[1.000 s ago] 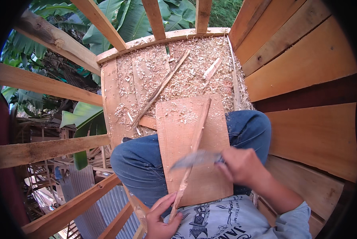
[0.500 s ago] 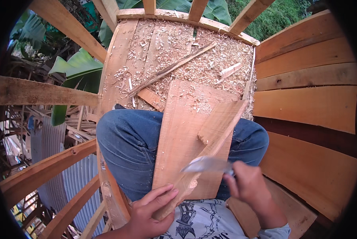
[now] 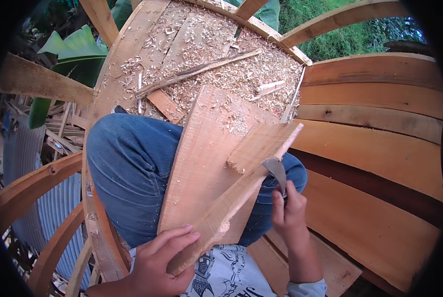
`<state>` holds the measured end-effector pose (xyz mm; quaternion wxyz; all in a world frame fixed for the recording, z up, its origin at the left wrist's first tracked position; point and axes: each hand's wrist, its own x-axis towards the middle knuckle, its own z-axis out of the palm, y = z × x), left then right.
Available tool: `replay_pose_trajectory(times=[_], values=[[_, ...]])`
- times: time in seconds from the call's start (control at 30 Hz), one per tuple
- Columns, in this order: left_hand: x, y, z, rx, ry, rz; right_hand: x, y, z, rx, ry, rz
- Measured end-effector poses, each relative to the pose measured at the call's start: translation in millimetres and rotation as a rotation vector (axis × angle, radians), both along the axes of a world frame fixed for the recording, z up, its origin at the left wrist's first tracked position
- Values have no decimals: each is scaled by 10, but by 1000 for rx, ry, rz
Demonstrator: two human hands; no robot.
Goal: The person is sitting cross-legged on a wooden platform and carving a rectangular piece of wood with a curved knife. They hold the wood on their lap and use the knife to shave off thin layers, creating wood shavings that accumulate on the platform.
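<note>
Piece: wooden piece (image 3: 227,200), lying aslant over the board (image 3: 194,158) across the lap; near end by the shirt (image 3: 236,270), broad far end toward the right knee (image 3: 295,170).

Left hand (image 3: 164,260): closed around the near end, fingers flat on the upper face; thumb placement hidden. Right hand (image 3: 290,213): clenched on the handle of a knife (image 3: 277,172), curved blade at the right-hand edge of the piece, near the broad end. Cannot tell whether the blade is biting or only resting there.

Handling (judged): solid wood, so stiff and unlikely to bend under a stroke. Probably light to moderate, with more weight at the broad end; held by the narrow end alone, it would tend to tip or twist. Faces look dry and slightly rough, so slipping in the fingers seems a small risk. Body sturdy; thin edges could splinter along the grain. Rough pale patch on the right edge, just beyond the left hand, may snag.

Hold: narrow near end looks best, fingers above and thumb below, clear of the blade; let the board bear the rest. Avoid the worked edge.

Surroundings: curled shavings (image 3: 236,122) on the board's far part.
</note>
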<state>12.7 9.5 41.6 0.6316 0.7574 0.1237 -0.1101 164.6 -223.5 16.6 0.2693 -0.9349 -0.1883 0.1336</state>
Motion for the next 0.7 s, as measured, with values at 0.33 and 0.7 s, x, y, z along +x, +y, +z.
replay_pose_trajectory(times=[0.33,0.7], values=[[17,27,-59,24,-81,-9,12,-40,-57,-39,-127,126],[29,65,-69,18,-90,-21,-160,51,64,-88,-115,391]])
